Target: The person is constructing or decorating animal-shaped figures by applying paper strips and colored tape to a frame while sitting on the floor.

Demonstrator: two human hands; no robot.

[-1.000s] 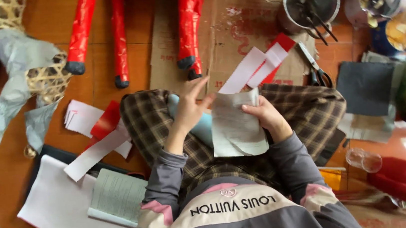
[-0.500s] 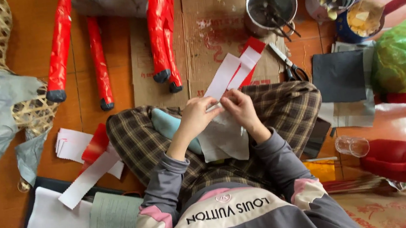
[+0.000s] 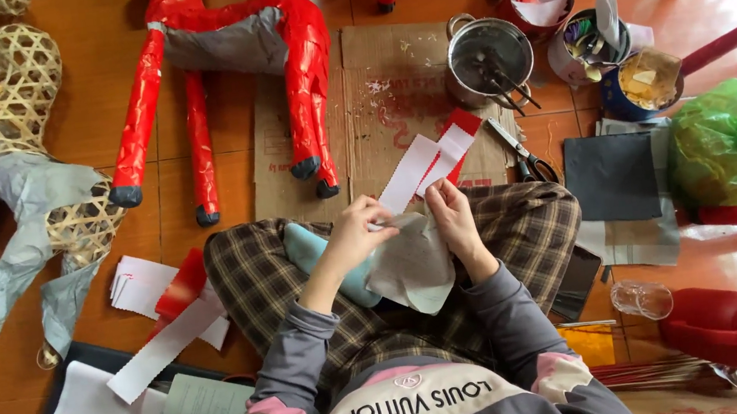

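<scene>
I sit cross-legged in plaid trousers on a wooden floor. My left hand [image 3: 358, 232] and my right hand [image 3: 451, 207] both pinch the top edge of a pale grey sheet of paper [image 3: 414, 271] held over my lap. The sheet hangs down between the hands. White and red paper strips [image 3: 433, 160] lie just beyond my fingers on a flattened cardboard sheet [image 3: 375, 97]. A light blue cloth [image 3: 311, 248] lies on my left thigh, partly under my left wrist.
A red papered animal figure [image 3: 234, 57] stands ahead left; a woven bamboo frame figure [image 3: 22, 170] lies far left. A metal pot [image 3: 488, 59] with brushes, scissors [image 3: 523, 154], tins [image 3: 643, 82], a green bag [image 3: 732, 146], dark paper [image 3: 612, 177] and a red flask [image 3: 733, 328] sit right. Paper strips [image 3: 154, 298] lie left.
Both hands have come together at the top edge of the grey sheet. The view has shifted, so the things on the floor sit lower and further left than before.
</scene>
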